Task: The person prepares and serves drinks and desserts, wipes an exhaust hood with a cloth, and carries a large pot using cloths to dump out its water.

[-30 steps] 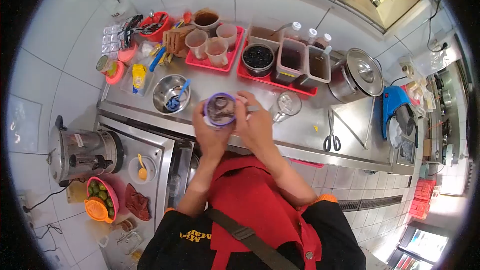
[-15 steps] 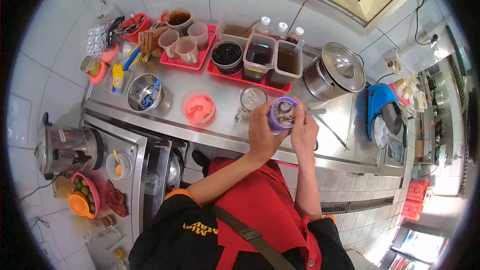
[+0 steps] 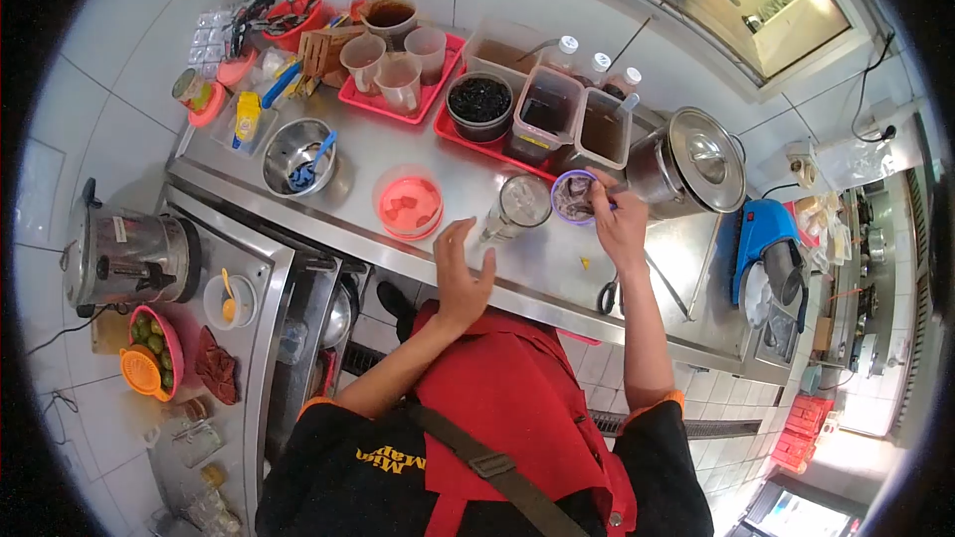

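One freed left hand [image 3: 464, 278], now off purple-rimmed cup [image 3: 570, 201], loosely spread, empty, near glass mug [image 3: 519, 207]; right hand [image 3: 619, 224] curled at rim, hold unclear.

On the far right of the silver metal counter [image 3: 348, 154], a blue boxy machine [image 3: 762, 221] is standing near a large lidded steel pot [image 3: 704, 164]. Well to the left, a round steel bowl [image 3: 283, 167] is holding a blue-handled utensil [image 3: 324, 145]. Clear plastic jugs [image 3: 400, 89] are standing on a red rectangular tray [image 3: 432, 91]. At lower left, round green fruits [image 3: 149, 336] are filling a pink plastic bowl [image 3: 176, 348], which an orange strainer [image 3: 140, 372] is overlapping.
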A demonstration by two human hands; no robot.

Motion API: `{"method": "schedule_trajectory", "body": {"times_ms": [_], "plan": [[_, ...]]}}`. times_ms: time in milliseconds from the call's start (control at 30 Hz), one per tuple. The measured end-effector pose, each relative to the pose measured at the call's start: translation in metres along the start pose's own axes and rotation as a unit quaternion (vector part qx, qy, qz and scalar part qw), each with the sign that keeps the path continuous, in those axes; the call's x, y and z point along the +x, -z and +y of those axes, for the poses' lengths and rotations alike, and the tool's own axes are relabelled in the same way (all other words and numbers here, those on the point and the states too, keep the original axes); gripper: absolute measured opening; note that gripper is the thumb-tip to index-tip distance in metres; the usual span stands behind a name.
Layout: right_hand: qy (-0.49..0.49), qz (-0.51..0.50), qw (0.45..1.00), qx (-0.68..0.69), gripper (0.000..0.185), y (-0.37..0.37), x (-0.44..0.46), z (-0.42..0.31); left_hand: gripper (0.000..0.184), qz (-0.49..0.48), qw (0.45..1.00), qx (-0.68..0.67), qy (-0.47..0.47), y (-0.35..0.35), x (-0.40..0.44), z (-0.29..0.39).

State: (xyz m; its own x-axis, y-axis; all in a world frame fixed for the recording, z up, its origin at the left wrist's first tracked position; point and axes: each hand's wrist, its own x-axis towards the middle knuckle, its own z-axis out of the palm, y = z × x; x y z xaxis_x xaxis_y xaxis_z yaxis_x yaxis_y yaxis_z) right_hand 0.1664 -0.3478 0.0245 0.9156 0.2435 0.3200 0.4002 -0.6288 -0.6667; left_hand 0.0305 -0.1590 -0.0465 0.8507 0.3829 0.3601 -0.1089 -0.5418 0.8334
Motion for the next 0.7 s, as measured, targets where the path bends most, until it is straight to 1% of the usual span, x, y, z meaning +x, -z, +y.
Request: {"method": "schedule_trajectory", "body": {"times_ms": [33,133,167,267,300,400,500,533,600,700], "plan": [[-0.008,-0.023,1.0,0.006,0.022,0.002,0.005,-0.013,0.046,-0.003,1.0,0.025,-0.006,0.004,0.003,-0.005],[0.067,-0.04,0.995,-0.069,0.023,-0.008,0.014,-0.01,0.044,-0.077,0.996,0.042,-0.015,-0.005,0.011,-0.028],[0.078,-0.047,0.992,-0.088,0.023,-0.008,0.016,-0.011,0.035,-0.104,0.993,0.044,-0.03,-0.009,0.014,-0.033],[0.111,-0.058,0.983,-0.137,0.024,-0.008,0.021,-0.015,0.026,-0.124,0.991,0.019,-0.041,-0.019,0.018,-0.044],[0.12,-0.056,0.98,-0.148,0.024,-0.008,0.022,-0.017,0.023,-0.113,0.992,0.02,-0.048,-0.019,0.019,-0.041],[0.154,-0.056,0.97,-0.178,0.025,-0.008,0.026,-0.02,0.025,-0.122,0.99,0.024,-0.064,-0.022,0.021,-0.043],[0.185,-0.071,0.958,-0.209,0.03,-0.005,0.029,-0.015,0.024,-0.14,0.989,0.003,-0.045,-0.023,0.023,-0.036],[0.195,-0.077,0.953,-0.219,0.032,-0.004,0.03,-0.013,0.024,-0.141,0.989,-0.031,-0.03,-0.025,0.023,-0.034],[0.19,-0.088,0.947,-0.242,0.034,-0.001,0.03,-0.013,0.025,-0.142,0.985,-0.098,-0.001,-0.03,0.024,-0.03],[0.199,-0.091,0.937,-0.271,0.035,0.004,0.027,-0.013,0.027,-0.126,0.987,-0.095,-0.014,-0.035,0.022,-0.028]]}}
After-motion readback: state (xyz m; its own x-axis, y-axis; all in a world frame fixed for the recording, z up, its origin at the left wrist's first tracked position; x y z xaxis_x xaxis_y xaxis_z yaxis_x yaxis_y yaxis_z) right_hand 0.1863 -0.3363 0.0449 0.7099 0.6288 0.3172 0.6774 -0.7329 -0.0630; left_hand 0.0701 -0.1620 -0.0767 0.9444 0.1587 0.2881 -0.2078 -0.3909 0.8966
